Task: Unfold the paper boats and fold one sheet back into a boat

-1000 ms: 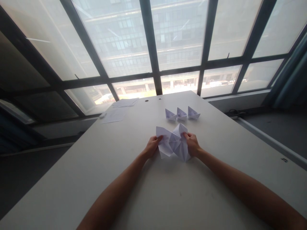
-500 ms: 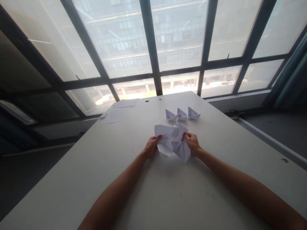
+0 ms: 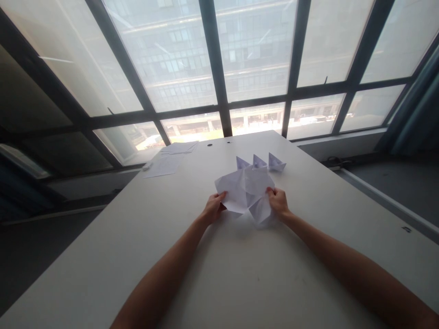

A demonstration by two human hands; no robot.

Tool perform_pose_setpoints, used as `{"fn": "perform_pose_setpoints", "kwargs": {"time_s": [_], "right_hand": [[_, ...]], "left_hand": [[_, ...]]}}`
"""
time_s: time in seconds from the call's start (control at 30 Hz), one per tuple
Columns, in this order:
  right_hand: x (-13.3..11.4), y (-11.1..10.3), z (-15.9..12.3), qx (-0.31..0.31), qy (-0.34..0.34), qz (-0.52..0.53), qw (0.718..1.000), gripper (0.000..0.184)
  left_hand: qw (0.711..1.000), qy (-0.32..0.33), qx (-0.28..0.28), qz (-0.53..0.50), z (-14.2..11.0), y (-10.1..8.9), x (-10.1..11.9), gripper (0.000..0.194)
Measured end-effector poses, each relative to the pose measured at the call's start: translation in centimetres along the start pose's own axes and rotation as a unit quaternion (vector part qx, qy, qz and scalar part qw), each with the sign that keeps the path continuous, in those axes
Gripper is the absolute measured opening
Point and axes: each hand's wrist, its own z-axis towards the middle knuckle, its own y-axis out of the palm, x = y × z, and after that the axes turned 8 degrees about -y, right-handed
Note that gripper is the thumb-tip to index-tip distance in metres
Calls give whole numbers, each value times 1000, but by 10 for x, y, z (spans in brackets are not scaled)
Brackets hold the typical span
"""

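Note:
A creased white sheet of paper [image 3: 245, 189], partly folded, is held up just above the table [image 3: 240, 274] between both hands. My left hand [image 3: 213, 208] pinches its left edge, fingers closed on it. At the sheet's right edge my right hand [image 3: 278, 202] is closed on the paper in the same way. A folded flap hangs down below the middle of the sheet. Behind it stand three small folded paper boats [image 3: 276, 163] in a row, the two on the left partly hidden by the sheet.
Loose white sheets [image 3: 169, 160] lie at the table's far left corner near a small white object [image 3: 147, 166]. Two small holes [image 3: 210, 144] mark the far edge. A large window with dark frames [image 3: 219, 68] rises behind the table.
The folded paper has been pulled open wider and lifted, my hands moving apart. It now covers part of the two left boats.

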Motion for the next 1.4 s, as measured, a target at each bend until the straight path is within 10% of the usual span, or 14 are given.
{"fn": "perform_pose_setpoints", "kwargs": {"time_s": [0.4,0.73,1.07,1.27,1.4], "right_hand": [[-1,-6,4,-16,-22,-54,998,38],[1,-17,12,-68,-33,-48,996,40],[-18,-8,-10,-130,-102,-142,976,39],[-26,-1,-32,-119,-105,-198,967,87],[-30,2,-39,-168,-124,-235,949,71]], "left_hand": [[968,-88,-152,180,-33,7,18,45],[933,-73,-223,274,-31,-43,54,59],[891,-28,-12,454,-25,-77,75,93],[691,183,257,651,-33,-23,36,78],[714,191,180,649,-35,18,-7,62]]}}
